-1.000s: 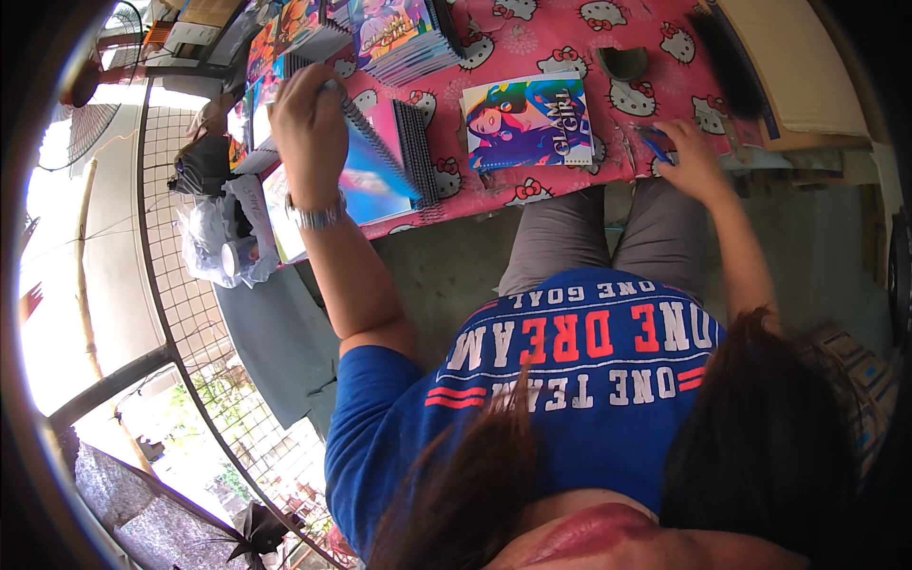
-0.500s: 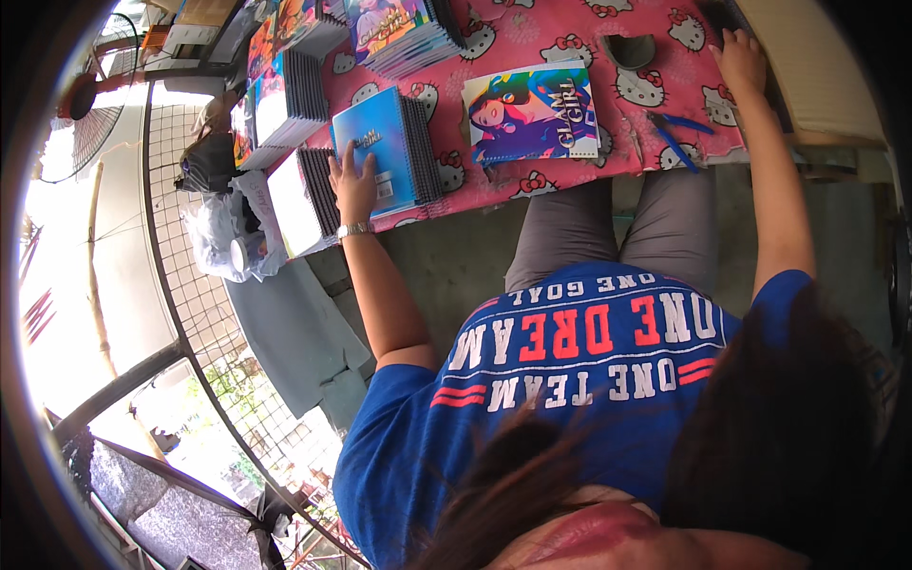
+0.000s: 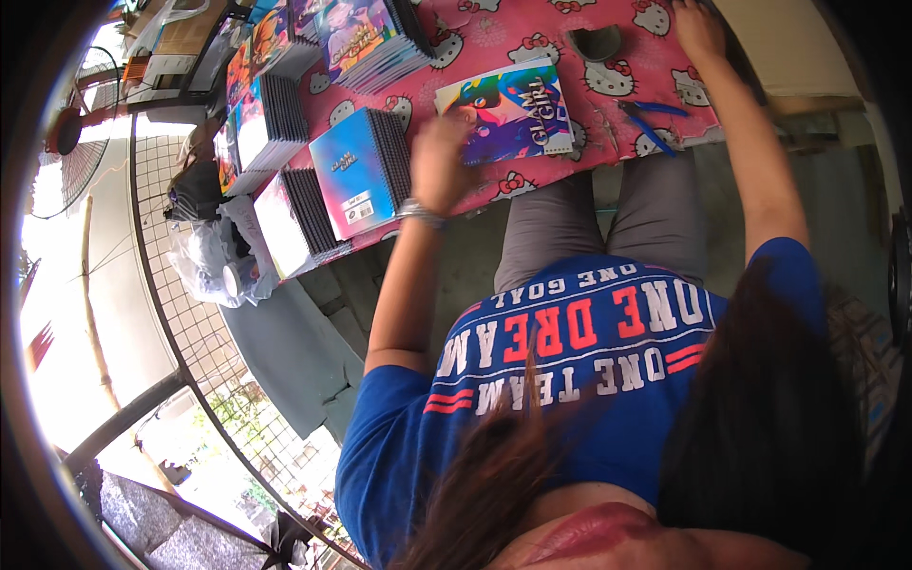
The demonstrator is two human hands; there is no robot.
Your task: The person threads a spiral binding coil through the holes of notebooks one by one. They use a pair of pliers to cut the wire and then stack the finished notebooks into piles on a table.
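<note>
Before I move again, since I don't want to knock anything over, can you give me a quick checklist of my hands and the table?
1. Left hand touching the booklet: cannot tell; it is blurred at the booklet's left side.
2. Left hand empty: cannot tell, for the same blur.
3. Right hand off the pliers: ok; it is farther back.
4. Pliers shut: not ok; their blue handles are spread.
5. Blue notebook on top of its stack: ok.
</note>
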